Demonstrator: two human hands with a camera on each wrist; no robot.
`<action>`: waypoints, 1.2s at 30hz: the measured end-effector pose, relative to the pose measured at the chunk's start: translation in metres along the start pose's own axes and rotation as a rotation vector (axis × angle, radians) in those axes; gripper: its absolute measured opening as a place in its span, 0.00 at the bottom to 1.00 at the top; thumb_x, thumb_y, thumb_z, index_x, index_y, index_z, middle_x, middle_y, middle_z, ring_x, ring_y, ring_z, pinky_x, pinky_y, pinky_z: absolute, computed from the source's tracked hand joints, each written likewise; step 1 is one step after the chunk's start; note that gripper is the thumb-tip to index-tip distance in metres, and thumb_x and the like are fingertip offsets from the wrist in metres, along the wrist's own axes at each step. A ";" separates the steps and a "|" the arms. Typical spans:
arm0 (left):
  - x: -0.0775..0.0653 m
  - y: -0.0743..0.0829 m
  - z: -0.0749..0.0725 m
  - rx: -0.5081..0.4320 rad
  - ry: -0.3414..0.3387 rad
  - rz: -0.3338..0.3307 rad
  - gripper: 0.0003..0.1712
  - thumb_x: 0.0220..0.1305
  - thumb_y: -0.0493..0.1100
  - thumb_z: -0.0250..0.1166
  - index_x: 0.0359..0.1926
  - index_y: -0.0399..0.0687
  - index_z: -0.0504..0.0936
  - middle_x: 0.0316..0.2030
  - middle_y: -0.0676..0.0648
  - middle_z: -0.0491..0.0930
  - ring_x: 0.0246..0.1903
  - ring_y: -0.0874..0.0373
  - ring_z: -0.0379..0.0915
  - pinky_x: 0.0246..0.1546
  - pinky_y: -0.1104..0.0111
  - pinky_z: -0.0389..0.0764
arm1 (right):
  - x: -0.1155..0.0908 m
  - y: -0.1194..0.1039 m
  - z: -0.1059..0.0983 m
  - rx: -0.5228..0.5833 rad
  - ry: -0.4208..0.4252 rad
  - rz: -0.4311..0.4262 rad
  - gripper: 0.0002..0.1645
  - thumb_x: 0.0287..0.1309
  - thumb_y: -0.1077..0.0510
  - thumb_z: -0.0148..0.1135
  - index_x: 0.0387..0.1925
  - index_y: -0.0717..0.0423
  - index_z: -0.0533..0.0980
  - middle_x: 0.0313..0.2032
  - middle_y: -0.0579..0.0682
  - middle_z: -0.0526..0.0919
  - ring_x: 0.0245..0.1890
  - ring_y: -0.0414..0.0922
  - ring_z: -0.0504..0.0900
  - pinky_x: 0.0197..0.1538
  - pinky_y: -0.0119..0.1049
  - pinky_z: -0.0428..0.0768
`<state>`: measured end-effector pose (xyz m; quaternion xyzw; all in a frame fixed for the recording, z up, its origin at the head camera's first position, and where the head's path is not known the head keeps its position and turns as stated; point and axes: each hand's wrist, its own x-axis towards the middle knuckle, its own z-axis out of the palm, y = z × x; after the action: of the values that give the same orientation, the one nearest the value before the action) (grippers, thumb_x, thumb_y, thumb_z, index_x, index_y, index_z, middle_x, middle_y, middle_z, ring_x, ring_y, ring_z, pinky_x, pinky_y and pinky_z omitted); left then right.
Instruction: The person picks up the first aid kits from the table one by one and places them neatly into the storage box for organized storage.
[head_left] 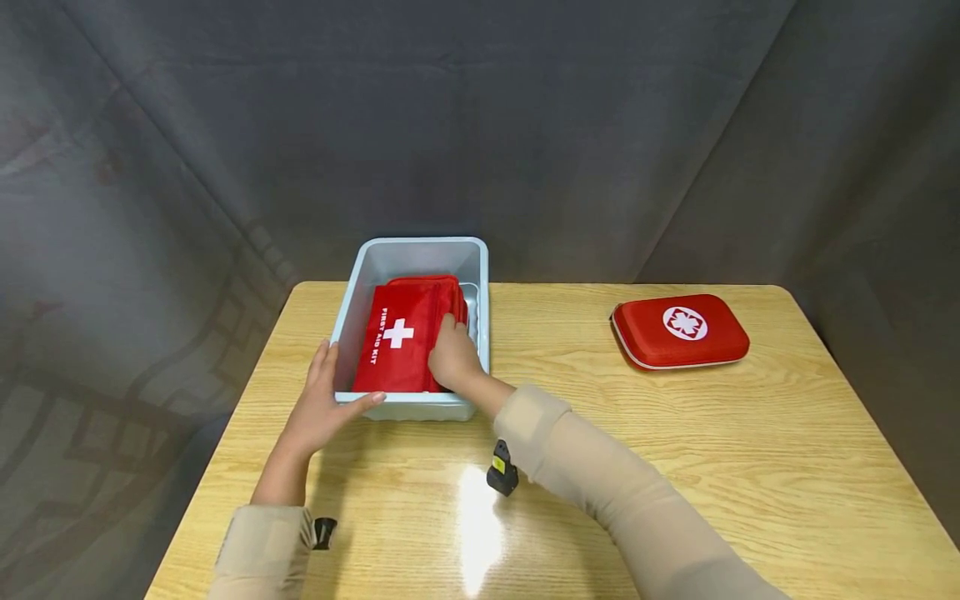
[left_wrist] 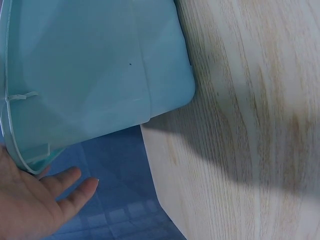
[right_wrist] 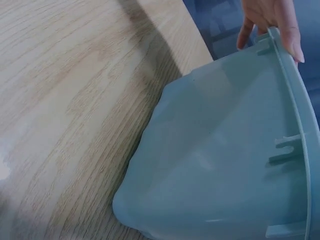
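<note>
A pale blue plastic bin (head_left: 420, 411) stands at the table's far left, holding a red first aid kit pouch (head_left: 408, 304) with a white cross. More red fabric shows behind and beside that pouch. My left hand (head_left: 318, 417) grips the bin's near-left corner, thumb along the front rim and fingers at the left side. In the left wrist view, two of its fingers (left_wrist: 77, 192) extend beyond the bin wall. Inside the bin, my right hand (head_left: 453, 358) grips the pouch's right edge, with most fingertips hidden. The right wrist view shows the bin's outer wall and my left hand (right_wrist: 272, 22).
A red hard-shell case (head_left: 678, 332) with a white round emblem lies on the table at the right. Something clear (head_left: 471, 304) shows along the bin's right inner wall. Dark grey cloth (head_left: 525, 150) hangs behind the wooden table (head_left: 570, 325). Each wrist carries a small black camera.
</note>
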<state>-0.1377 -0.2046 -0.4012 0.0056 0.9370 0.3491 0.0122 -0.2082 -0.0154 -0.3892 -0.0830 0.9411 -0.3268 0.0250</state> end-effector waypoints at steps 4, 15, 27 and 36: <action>0.000 0.000 0.000 0.008 0.000 -0.002 0.59 0.44 0.62 0.63 0.66 0.42 0.38 0.64 0.42 0.34 0.60 0.41 0.40 0.47 0.43 0.60 | -0.002 0.000 -0.001 0.024 -0.003 -0.025 0.19 0.50 0.64 0.53 0.44 0.68 0.63 0.33 0.59 0.70 0.34 0.52 0.73 0.35 0.38 0.74; 0.000 0.002 0.001 -0.006 -0.002 -0.014 0.59 0.44 0.62 0.63 0.66 0.42 0.38 0.64 0.41 0.34 0.60 0.41 0.40 0.46 0.44 0.62 | -0.008 0.003 -0.014 0.251 -0.079 0.012 0.28 0.53 0.61 0.53 0.55 0.68 0.59 0.45 0.59 0.71 0.43 0.49 0.72 0.44 0.38 0.72; 0.000 0.001 0.002 -0.003 0.004 -0.009 0.59 0.44 0.62 0.63 0.66 0.42 0.38 0.64 0.42 0.34 0.60 0.42 0.40 0.46 0.44 0.61 | -0.010 0.016 -0.029 0.843 0.036 0.048 0.17 0.54 0.68 0.47 0.48 0.70 0.63 0.43 0.65 0.70 0.38 0.57 0.74 0.38 0.44 0.76; 0.000 0.001 0.000 -0.001 0.009 0.007 0.58 0.44 0.61 0.63 0.65 0.40 0.39 0.65 0.42 0.34 0.60 0.41 0.40 0.48 0.44 0.59 | -0.010 0.027 -0.036 1.002 0.094 0.055 0.13 0.55 0.70 0.44 0.44 0.70 0.64 0.35 0.61 0.72 0.38 0.62 0.73 0.40 0.42 0.75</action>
<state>-0.1379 -0.2034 -0.4008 0.0074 0.9368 0.3498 0.0067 -0.2062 0.0288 -0.3779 -0.0212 0.6705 -0.7411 0.0281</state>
